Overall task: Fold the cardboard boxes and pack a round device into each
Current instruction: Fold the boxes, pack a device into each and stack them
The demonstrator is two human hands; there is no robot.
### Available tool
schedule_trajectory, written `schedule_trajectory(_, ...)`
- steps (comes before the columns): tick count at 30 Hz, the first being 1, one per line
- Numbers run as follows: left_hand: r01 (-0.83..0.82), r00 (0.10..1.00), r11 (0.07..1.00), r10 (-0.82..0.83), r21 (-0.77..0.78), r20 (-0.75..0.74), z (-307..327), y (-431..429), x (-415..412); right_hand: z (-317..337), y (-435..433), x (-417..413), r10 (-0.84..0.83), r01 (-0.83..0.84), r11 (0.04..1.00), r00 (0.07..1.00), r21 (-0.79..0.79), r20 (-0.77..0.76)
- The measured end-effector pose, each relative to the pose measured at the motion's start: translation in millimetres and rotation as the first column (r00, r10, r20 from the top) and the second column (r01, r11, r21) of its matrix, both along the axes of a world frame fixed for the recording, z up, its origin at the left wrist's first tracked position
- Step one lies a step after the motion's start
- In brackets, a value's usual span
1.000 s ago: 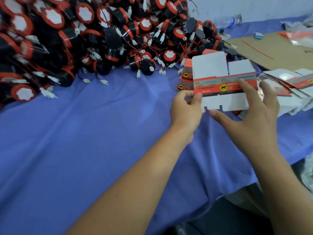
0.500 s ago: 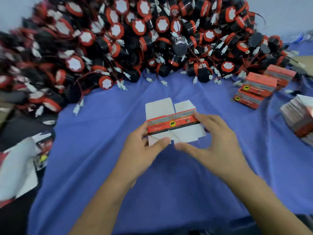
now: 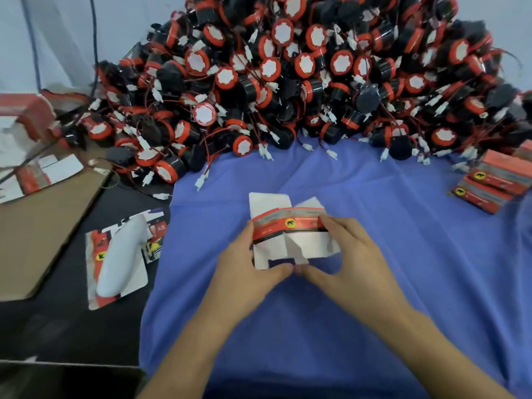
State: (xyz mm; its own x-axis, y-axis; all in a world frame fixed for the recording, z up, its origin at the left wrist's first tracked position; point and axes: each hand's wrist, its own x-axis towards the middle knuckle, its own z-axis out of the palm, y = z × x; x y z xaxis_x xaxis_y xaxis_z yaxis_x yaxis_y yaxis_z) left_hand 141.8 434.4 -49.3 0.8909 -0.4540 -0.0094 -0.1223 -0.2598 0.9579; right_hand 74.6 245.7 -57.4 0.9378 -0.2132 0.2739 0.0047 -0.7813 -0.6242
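Left grip (image 3: 250,266) and right grip (image 3: 349,254) pinch edges of the box blank (image 3: 275,224), apart from the device pile (image 3: 288,67).

white carton (image 3: 290,240) with red-grey band, black devices (image 3: 288,82) ringed red, blue-violet cloth (image 3: 374,226)

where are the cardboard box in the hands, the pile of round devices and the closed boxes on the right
cardboard box (image 3: 276,226), head view, on its red printed band
pile of round devices (image 3: 305,64), head view, on one device's white face
closed boxes (image 3: 495,180), head view, on the upper box's front side
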Motion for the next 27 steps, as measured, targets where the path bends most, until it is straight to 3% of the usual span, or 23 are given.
schedule_trajectory(4, 0.018, 0.999, 0.999, -0.018, 0.031, 0.028, 2, -12, -8, -6, 21, -4, 0.119, -0.124, 0.987, 0.991, -0.099, -0.057)
schedule_trajectory(8, -0.02, 0.995, 0.992, 0.008, -0.122, -0.101, 10, -5, -6, -10, 20, -9, 0.112, -0.112, 0.987, 0.994, 0.111, 0.011)
schedule_trajectory(12, -0.067, 0.976, 0.975, 0.02, -0.21, -0.218, 15, 14, -5, -1, 4, -13, 0.182, -0.184, 0.971, 0.983, 0.153, 0.024)
schedule_trajectory(16, 0.126, 0.952, 0.97, -0.177, -0.206, -0.249, 29, 33, -3, 9, 0, -15, 0.18, -0.194, 0.945, 0.981, 0.262, 0.076)
schedule_trajectory(18, 0.225, 0.947, 0.972, -0.234, -0.066, -0.22, 31, 46, 0, 17, -1, -18, 0.187, -0.195, 0.925, 0.981, 0.325, 0.056)
schedule_trajectory(21, 0.232, 0.972, 0.967, -0.233, 0.108, -0.003, 30, 55, 5, 32, -5, -18, 0.247, -0.227, 0.897, 0.969, 0.379, -0.003)
schedule_trajectory(23, 0.21, 0.974, 0.976, -0.214, 0.057, 0.08, 32, 49, 5, 39, -7, -17, 0.288, -0.247, 0.872, 0.957, 0.422, -0.036)
schedule_trajectory(27, 0.1, 0.994, 0.99, -0.095, -0.099, 0.058, 27, 36, 8, 43, -4, -17, 0.396, -0.301, 0.767, 0.917, 0.566, -0.049)
